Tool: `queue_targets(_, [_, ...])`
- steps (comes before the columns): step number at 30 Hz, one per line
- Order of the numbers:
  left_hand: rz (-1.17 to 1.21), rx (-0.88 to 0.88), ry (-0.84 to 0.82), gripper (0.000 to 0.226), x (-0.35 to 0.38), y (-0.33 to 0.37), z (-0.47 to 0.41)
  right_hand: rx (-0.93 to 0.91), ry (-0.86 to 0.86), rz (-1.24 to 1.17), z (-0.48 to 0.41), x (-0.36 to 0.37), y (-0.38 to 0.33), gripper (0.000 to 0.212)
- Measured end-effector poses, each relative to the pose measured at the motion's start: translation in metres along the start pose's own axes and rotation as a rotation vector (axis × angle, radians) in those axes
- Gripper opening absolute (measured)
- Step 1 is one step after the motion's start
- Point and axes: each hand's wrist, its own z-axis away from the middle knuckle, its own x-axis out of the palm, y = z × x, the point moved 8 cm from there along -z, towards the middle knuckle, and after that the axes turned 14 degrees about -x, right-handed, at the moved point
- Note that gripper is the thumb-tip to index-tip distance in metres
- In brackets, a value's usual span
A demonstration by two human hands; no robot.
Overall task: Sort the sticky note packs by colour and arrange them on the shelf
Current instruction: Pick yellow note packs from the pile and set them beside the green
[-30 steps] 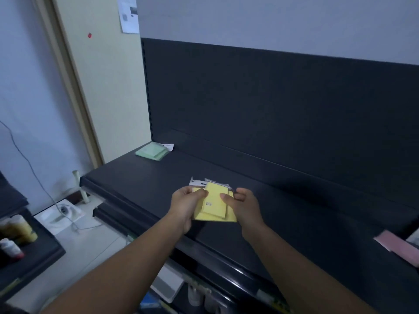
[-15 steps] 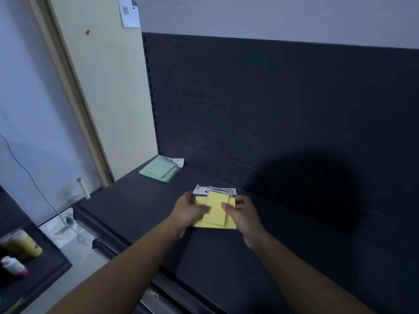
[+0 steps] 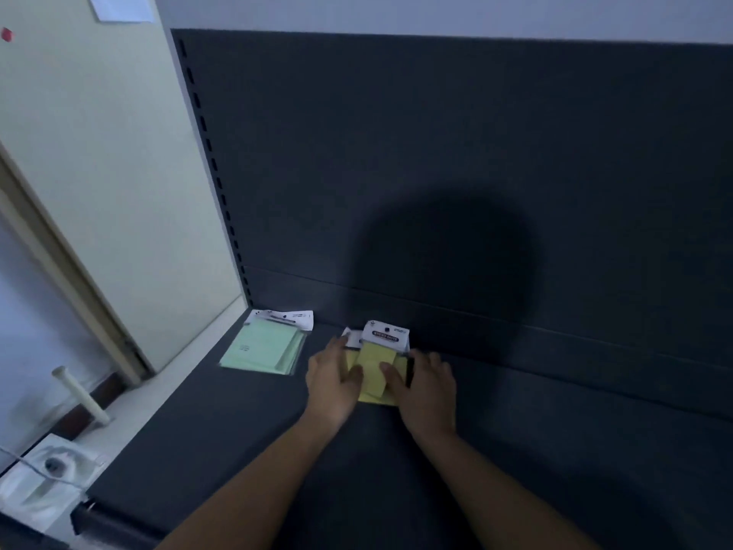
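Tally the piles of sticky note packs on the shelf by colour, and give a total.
green pile: 1
yellow pile: 1
Total: 2 piles
The packs in each pile overlap, so they cannot be counted singly.

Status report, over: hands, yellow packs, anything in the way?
Left hand, right hand hold yellow packs near back of shelf. Green packs lie apart, leftward. Nothing in the way.

Yellow packs (image 3: pixel 373 371) near green packs (image 3: pixel 260 347)
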Motion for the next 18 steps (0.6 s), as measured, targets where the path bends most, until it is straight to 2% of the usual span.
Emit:
queue_targets(4, [0.094, 0.018, 0.003, 0.049, 0.0, -0.004, -0.008, -0.016, 0.022, 0.081, -0.003, 0.002, -0.002, 0.054])
queue_targets(8, [0.049, 0.074, 0.105, 0.043, -0.003, -0.002, -0.006, -0.01, 0.016, 0.047, -0.003, 0.001, -0.002, 0.054])
queue_targets(10, [-0.003, 0.09, 0.165, 0.039, -0.007, 0.001, -0.003, 0.003, 0.012, -0.041, -0.002, -0.002, -0.001, 0.051])
queue_targets(13, [-0.106, 0.158, 0.229, 0.035, -0.009, 0.015, 0.006, 0.077, -0.013, -0.306, 0.003, -0.01, 0.005, 0.042])
queue_targets(15, [-0.141, 0.267, 0.203, 0.031, -0.001, 0.036, 0.018, 0.135, -0.031, -0.419, 0.011, -0.021, 0.013, 0.036])
queue_targets(18, [-0.125, 0.438, 0.136, 0.026, 0.025, 0.071, 0.044, 0.185, -0.021, -0.439, 0.033, -0.052, 0.035, 0.028])
